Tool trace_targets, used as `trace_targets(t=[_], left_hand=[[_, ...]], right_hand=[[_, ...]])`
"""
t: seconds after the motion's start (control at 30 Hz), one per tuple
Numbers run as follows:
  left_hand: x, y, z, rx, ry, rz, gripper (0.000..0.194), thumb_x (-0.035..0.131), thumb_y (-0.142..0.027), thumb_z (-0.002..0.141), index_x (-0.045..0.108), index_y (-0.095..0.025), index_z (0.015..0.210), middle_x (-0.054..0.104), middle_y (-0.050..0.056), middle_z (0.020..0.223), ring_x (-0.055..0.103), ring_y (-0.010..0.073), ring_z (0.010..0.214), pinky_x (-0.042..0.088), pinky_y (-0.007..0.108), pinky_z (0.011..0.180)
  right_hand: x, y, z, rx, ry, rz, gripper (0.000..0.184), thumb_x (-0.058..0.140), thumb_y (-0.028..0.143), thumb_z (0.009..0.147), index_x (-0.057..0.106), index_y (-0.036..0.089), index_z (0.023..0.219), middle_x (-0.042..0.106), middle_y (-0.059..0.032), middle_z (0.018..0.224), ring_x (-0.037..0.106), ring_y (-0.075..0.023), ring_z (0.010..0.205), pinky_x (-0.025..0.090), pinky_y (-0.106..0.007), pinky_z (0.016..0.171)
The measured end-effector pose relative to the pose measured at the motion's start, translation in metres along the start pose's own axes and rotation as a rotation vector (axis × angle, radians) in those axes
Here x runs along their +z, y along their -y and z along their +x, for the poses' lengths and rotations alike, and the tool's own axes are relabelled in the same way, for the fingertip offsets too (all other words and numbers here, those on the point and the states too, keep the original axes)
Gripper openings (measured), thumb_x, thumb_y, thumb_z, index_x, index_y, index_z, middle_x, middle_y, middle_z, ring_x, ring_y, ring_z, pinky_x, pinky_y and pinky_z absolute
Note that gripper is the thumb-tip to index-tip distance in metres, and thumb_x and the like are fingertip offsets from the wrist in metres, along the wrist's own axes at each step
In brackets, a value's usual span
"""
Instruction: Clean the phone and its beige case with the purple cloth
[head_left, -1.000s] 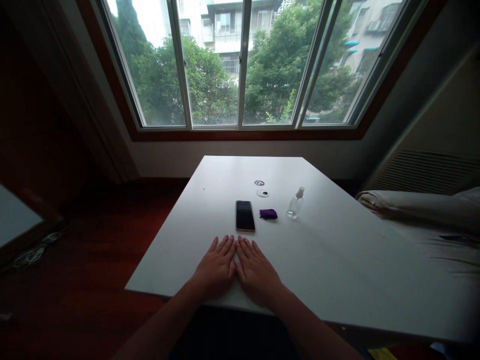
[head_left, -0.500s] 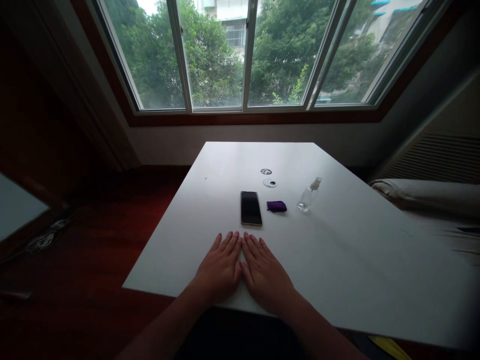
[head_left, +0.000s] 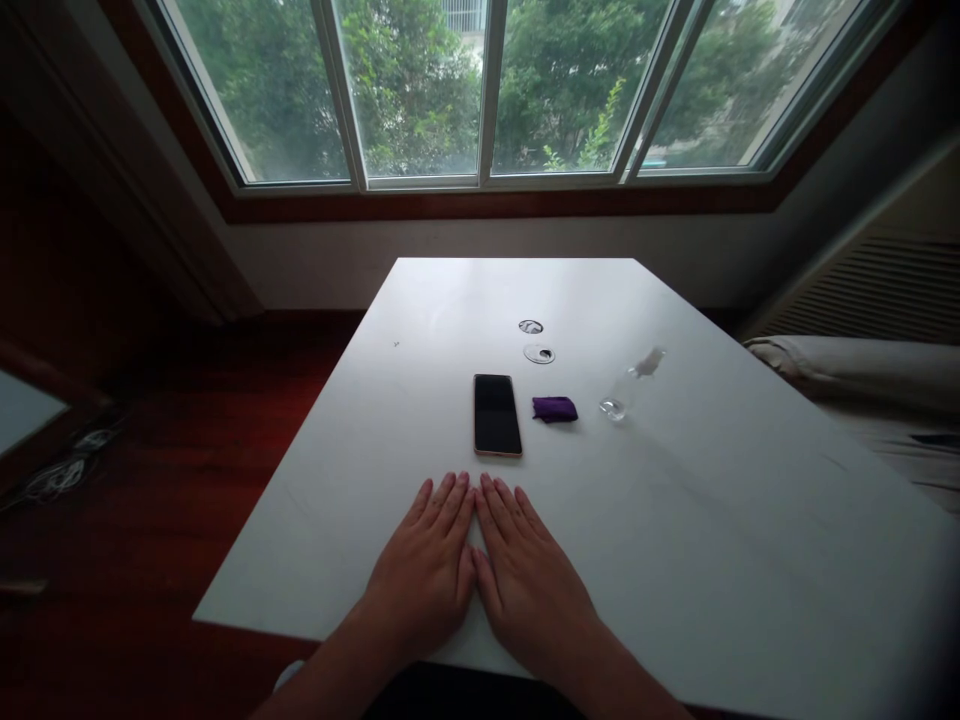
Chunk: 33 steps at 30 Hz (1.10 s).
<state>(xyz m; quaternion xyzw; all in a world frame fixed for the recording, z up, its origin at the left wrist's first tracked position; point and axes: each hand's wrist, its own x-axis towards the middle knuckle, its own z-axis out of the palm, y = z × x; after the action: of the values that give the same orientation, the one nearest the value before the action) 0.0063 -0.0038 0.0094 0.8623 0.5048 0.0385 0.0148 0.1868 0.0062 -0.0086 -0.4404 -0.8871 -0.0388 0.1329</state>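
Note:
My left hand [head_left: 427, 560] and my right hand [head_left: 529, 570] lie flat, palms down, at the near edge of a white table [head_left: 322, 510]. Their fingers are stretched forward, with the index fingers and thumbs close together, and neither hand holds anything. Just beyond the fingertips lies a smartphone [head_left: 496, 415] with a dark screen. To its right is a small folded purple cloth [head_left: 555, 409]. Farther right stands a clear spray bottle [head_left: 613, 406], its upper part faint against the white.
Two round cable holes [head_left: 539, 354] are set in the tabletop behind the phone. A wide window [head_left: 487, 100] spans the far wall. On the right is a bed or couch with a rolled light cover [head_left: 862, 362]. Cables [head_left: 60, 475] lie on the red wooden floor at left.
The camera has tilted down and come nearer, so the window sits higher and the table looks larger. Both hands stay flat in the same place; the objects have not moved on the table.

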Motion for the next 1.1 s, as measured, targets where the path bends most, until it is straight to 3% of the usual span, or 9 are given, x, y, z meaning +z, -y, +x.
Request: trace_targets(t=[0.3,0.67,1.1], left_hand=[[0.0,0.0,-0.001,-0.005,0.0,-0.036,0.061,0.028,-0.03,0.103,0.013,-0.013,0.16,0.008,0.008,0.165,0.01,0.0216,0.155,0.023,0.048,0.128],[0.013,0.002,-0.007,-0.017,-0.048,-0.069,0.061,0.029,-0.034,0.103,0.021,-0.012,0.159,0.016,0.008,0.165,0.011,0.0201,0.155,0.011,0.045,0.13],[0.012,-0.001,-0.011,-0.012,-0.073,-0.052,0.059,0.028,-0.034,0.103,0.026,-0.012,0.158,0.021,0.01,0.164,0.018,0.0236,0.154,0.016,0.048,0.129]], right_hand=[[0.0,0.0,0.0,0.013,0.059,0.043,0.06,0.033,0.034,0.103,0.03,0.011,0.158,0.014,-0.0085,0.164,0.018,-0.024,0.155,0.027,-0.047,0.128],[0.0,0.005,-0.002,0.06,0.144,0.096,0.064,0.027,0.041,0.104,0.026,0.01,0.159,0.013,-0.0087,0.164,0.015,-0.022,0.155,0.016,-0.045,0.131],[-0.006,0.011,-0.003,0.097,0.168,0.099,0.063,0.026,0.041,0.104,0.026,0.012,0.159,0.015,-0.0075,0.164,0.017,-0.0212,0.155,0.016,-0.044,0.131]])
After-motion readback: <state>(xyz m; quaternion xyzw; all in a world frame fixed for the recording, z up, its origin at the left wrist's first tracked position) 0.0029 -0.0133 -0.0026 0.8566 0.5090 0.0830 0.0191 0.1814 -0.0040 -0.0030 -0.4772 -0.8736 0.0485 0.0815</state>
